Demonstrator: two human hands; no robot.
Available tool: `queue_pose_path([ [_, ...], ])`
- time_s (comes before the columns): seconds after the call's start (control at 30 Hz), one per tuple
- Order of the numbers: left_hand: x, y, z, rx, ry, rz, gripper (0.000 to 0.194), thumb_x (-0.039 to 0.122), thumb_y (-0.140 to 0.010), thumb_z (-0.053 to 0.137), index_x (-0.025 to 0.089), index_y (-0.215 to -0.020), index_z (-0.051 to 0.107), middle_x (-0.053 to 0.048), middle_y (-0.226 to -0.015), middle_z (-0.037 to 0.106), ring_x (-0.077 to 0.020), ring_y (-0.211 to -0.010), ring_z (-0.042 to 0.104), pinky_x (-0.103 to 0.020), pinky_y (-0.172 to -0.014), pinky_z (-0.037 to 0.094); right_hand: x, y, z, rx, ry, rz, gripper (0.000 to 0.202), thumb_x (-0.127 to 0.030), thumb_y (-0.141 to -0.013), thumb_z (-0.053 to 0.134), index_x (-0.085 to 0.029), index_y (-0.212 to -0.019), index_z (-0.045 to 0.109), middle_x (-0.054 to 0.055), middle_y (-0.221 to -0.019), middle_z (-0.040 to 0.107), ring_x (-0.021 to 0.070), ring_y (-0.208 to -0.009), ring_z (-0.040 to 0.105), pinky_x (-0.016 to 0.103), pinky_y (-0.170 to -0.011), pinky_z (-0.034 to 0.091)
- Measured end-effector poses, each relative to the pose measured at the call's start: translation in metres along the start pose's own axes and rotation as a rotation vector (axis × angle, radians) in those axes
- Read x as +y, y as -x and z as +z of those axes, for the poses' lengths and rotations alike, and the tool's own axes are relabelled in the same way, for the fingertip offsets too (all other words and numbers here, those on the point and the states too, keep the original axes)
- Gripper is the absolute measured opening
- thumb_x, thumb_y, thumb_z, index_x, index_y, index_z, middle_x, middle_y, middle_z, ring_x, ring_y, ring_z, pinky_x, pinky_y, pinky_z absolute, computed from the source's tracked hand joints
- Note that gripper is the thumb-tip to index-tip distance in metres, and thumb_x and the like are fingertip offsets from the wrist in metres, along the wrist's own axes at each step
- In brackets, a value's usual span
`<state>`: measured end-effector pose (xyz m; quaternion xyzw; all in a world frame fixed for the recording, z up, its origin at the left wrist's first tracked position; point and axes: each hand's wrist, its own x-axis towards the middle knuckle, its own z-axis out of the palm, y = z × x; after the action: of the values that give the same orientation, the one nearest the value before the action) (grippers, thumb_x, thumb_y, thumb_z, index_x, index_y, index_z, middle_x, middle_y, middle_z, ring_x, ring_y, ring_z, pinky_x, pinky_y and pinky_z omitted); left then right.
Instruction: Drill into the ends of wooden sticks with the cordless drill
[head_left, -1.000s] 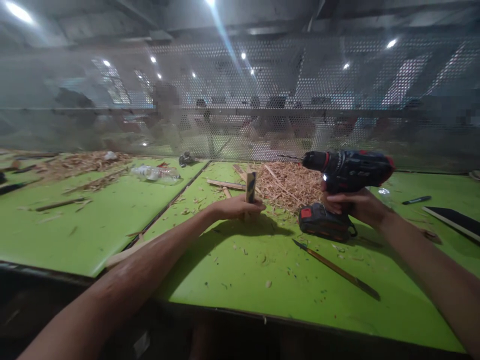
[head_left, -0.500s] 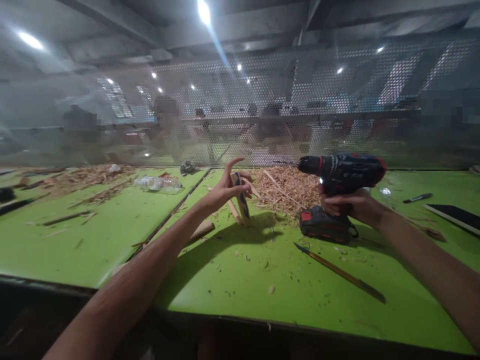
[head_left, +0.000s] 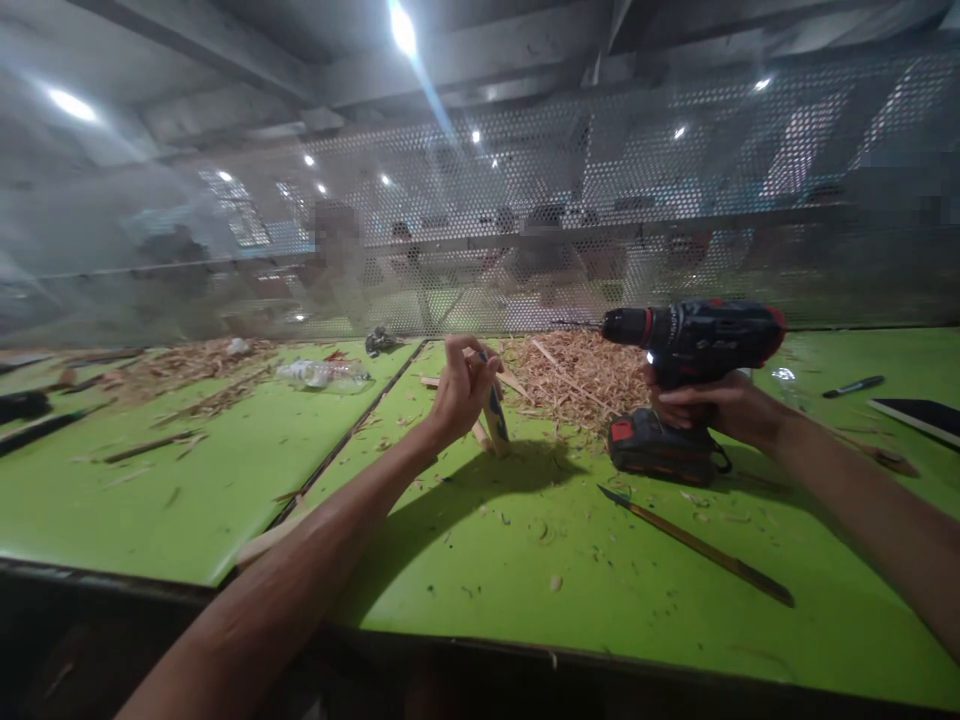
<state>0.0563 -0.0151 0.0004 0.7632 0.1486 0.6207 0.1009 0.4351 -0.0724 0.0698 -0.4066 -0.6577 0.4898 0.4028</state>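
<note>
My right hand (head_left: 720,405) is wrapped round the handle of a black and red cordless drill (head_left: 697,340). Its battery base hovers at or just above the green table; I cannot tell which. The thin drill bit (head_left: 574,324) points left, and a small lamp glows under the chuck. My left hand (head_left: 461,390) is closed round the top of a short wooden piece (head_left: 496,420) with dark blue markings, which stands tilted on the table. A knife with a dark pointed blade and brownish handle (head_left: 697,545) lies in front of the drill.
A heap of wood shavings (head_left: 577,375) lies behind the wooden piece. On the left are a clear plastic bottle (head_left: 322,374), more shavings (head_left: 191,370) and wood strips. A black marker (head_left: 853,387) lies at right. A perforated screen (head_left: 525,200) rises along the table's back edge, with people behind it.
My left hand's raised index finger has folded down, and the fingers have closed round the top of the wooden piece. The drill stays in my right hand. The view has shifted slightly.
</note>
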Motion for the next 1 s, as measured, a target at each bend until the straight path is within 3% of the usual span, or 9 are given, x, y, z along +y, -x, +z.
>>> queue_pose_path([
  [0.13,0.007,0.005,0.006,0.033,-0.052,0.03,0.025,0.031,-0.123,0.064,0.034,-0.135,0.042,0.009,-0.091,0.066,-0.0085,-0.057,0.072,-0.016,-0.05,0.055,-0.001,0.001,0.0,-0.006,0.002,0.001,0.046,-0.047,-0.069,0.099,-0.026,-0.095,0.068,-0.001,-0.07,0.059,0.0174,-0.059,0.046,0.035,-0.058,0.035],
  [0.2,0.008,0.007,0.008,0.049,-0.068,0.03,0.028,0.03,-0.121,0.065,0.034,-0.137,0.043,0.007,-0.096,0.069,-0.0079,-0.058,0.072,-0.017,-0.05,0.056,-0.002,0.001,0.0,-0.009,0.001,-0.002,0.045,-0.047,-0.069,0.1,-0.025,-0.097,0.071,0.0,-0.069,0.059,0.018,-0.059,0.046,0.036,-0.057,0.036],
  [0.37,0.01,0.011,0.012,0.064,-0.041,0.01,0.033,0.027,-0.118,0.068,0.034,-0.137,0.042,0.001,-0.115,0.082,-0.0074,-0.06,0.074,-0.017,-0.051,0.059,-0.005,0.0,0.004,-0.017,-0.016,-0.025,0.049,-0.045,-0.064,0.103,-0.027,-0.085,0.063,-0.001,-0.064,0.058,0.0175,-0.057,0.045,0.035,-0.055,0.036],
  [0.63,0.003,0.01,0.011,0.111,-0.003,-0.014,0.04,0.024,-0.114,0.074,0.035,-0.135,0.041,0.003,-0.114,0.086,-0.0073,-0.058,0.072,-0.017,-0.05,0.058,-0.005,0.001,0.002,-0.023,0.001,-0.014,0.038,-0.041,-0.07,0.097,-0.028,-0.089,0.067,-0.001,-0.065,0.059,0.0183,-0.057,0.046,0.036,-0.056,0.038],
  [0.83,0.008,0.006,0.002,0.112,-0.139,-0.176,0.039,0.034,-0.11,0.078,0.031,-0.134,0.048,0.009,-0.083,0.075,-0.0086,-0.056,0.066,-0.018,-0.051,0.05,-0.003,0.001,0.002,-0.011,-0.002,0.001,0.033,-0.039,-0.073,0.095,-0.027,-0.094,0.071,0.0,-0.066,0.057,0.0189,-0.059,0.045,0.038,-0.058,0.037],
  [1.0,0.011,0.004,0.0,0.124,-0.211,-0.147,0.031,0.036,-0.108,0.077,0.03,-0.125,0.052,0.012,-0.07,0.063,-0.0082,-0.05,0.057,-0.018,-0.047,0.044,-0.006,0.002,0.004,-0.016,0.01,0.009,0.035,-0.039,-0.071,0.096,-0.025,-0.096,0.075,0.0,-0.066,0.057,0.0189,-0.059,0.044,0.038,-0.06,0.036],
])
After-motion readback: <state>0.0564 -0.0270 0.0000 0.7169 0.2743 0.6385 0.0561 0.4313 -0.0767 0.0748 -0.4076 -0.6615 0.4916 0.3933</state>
